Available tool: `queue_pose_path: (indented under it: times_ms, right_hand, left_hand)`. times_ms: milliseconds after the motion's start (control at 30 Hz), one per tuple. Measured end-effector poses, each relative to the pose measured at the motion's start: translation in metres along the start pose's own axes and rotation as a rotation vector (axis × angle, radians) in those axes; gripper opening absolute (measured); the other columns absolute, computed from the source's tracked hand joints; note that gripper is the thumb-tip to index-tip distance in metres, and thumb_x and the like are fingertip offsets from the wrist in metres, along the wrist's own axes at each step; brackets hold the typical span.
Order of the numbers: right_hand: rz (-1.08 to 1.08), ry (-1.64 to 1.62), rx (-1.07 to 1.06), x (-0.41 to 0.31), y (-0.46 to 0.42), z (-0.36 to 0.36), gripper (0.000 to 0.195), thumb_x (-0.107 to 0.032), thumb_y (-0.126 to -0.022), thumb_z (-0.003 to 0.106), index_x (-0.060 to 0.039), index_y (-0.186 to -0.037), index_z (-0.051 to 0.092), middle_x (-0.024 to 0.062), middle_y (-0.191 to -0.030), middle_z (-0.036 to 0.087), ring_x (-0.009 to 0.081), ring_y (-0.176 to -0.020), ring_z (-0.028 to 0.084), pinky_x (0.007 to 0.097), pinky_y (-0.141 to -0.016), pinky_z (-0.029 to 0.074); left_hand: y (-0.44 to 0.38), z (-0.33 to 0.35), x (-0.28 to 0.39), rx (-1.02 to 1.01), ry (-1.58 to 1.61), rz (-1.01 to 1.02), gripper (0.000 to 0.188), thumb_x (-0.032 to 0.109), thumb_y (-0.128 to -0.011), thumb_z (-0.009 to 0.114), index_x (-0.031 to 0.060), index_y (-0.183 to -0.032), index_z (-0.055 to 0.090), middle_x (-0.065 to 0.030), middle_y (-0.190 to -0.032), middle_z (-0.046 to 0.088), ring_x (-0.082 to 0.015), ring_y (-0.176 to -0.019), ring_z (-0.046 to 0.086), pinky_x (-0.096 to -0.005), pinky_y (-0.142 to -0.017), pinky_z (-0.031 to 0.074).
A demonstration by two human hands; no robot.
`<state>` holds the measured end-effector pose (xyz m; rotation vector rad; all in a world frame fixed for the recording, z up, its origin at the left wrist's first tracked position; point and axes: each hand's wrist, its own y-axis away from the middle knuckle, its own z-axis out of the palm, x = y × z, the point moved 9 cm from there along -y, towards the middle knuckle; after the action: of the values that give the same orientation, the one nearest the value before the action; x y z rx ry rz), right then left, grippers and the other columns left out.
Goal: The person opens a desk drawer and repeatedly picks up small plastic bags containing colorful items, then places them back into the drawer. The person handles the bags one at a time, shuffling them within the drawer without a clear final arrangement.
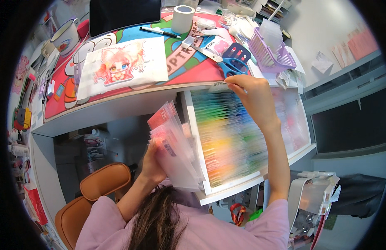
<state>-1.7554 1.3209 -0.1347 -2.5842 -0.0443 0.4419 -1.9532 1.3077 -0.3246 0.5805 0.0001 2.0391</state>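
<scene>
My left hand (153,165) holds a fanned stack of translucent plastic bags (177,159) with pink and red contents and small labels. My right hand (252,100) is raised over the back of a pulled-out white drawer (208,184), thumb and forefinger together by the desk edge; a small blurred translucent item (218,86) shows beside the fingertips, and whether they grip it I cannot tell. Rows of thin bags sorted by colour (224,134) fill the drawer. On the desk lies a pixel-style character picture of beads (121,65) on a white sheet (155,56).
Blue-handled scissors (232,65), a black-and-white pen (160,32), a white tape roll (183,20) and a purple basket (271,56) are on the desk mat. A tablet (124,15) and an enamel mug (64,37) stand behind. A brown chair (105,181) is at lower left.
</scene>
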Motion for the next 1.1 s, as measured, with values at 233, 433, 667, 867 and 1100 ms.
queue_pose_path:
  times_ms: [233, 433, 667, 867, 1100]
  right_hand:
    - [0.031, 0.032, -0.04, 0.003, -0.002, 0.011, 0.014, 0.002, -0.074, 0.064, 0.0002, -0.088, 0.065, 0.0129, -0.082, 0.066, 0.0248, -0.073, 0.065, 0.0289, -0.064, 0.05]
    - [0.018, 0.016, -0.087, 0.008, -0.005, 0.017, 0.013, 0.003, -0.074, 0.064, 0.0004, -0.087, 0.066, 0.0132, -0.083, 0.067, 0.0247, -0.073, 0.066, 0.0286, -0.064, 0.05]
    - [0.038, -0.045, -0.061, 0.025, -0.006, 0.009, 0.012, -0.001, -0.075, 0.064, -0.0013, -0.086, 0.065, 0.0146, -0.081, 0.065, 0.0296, -0.072, 0.064, 0.0335, -0.064, 0.05]
    - [0.067, -0.038, -0.123, 0.025, -0.002, 0.014, 0.014, 0.004, -0.075, 0.064, 0.0006, -0.089, 0.065, 0.0118, -0.085, 0.067, 0.022, -0.075, 0.066, 0.0274, -0.066, 0.051]
    - [0.017, -0.083, -0.178, 0.026, 0.01, 0.041, 0.009, -0.002, -0.077, 0.063, -0.0003, -0.085, 0.063, 0.0139, -0.078, 0.064, 0.0283, -0.07, 0.063, 0.0334, -0.061, 0.049]
  left_hand:
    - [0.003, -0.012, -0.004, 0.041, 0.056, -0.02, 0.071, 0.056, -0.078, 0.058, 0.01, -0.129, 0.041, -0.0091, -0.12, 0.053, -0.0248, -0.11, 0.052, -0.0422, -0.094, 0.043]
    - [-0.002, -0.032, -0.005, 0.082, 0.059, -0.013, 0.071, 0.055, -0.076, 0.061, 0.009, -0.127, 0.042, -0.0092, -0.118, 0.054, -0.0232, -0.109, 0.052, -0.0429, -0.093, 0.044]
    - [-0.001, -0.021, -0.002, 0.053, 0.115, -0.035, 0.069, 0.049, -0.076, 0.064, 0.0057, -0.125, 0.043, -0.011, -0.118, 0.053, -0.0251, -0.111, 0.05, -0.0432, -0.098, 0.038]
    - [-0.002, -0.011, -0.002, 0.019, 0.072, -0.05, 0.076, 0.051, -0.076, 0.063, 0.0025, -0.128, 0.039, -0.0153, -0.125, 0.049, -0.0275, -0.114, 0.049, -0.0437, -0.099, 0.038]
    - [0.0, -0.012, -0.002, 0.03, 0.046, -0.043, 0.077, 0.053, -0.076, 0.063, 0.002, -0.128, 0.039, -0.0157, -0.125, 0.048, -0.027, -0.113, 0.049, -0.0433, -0.098, 0.039]
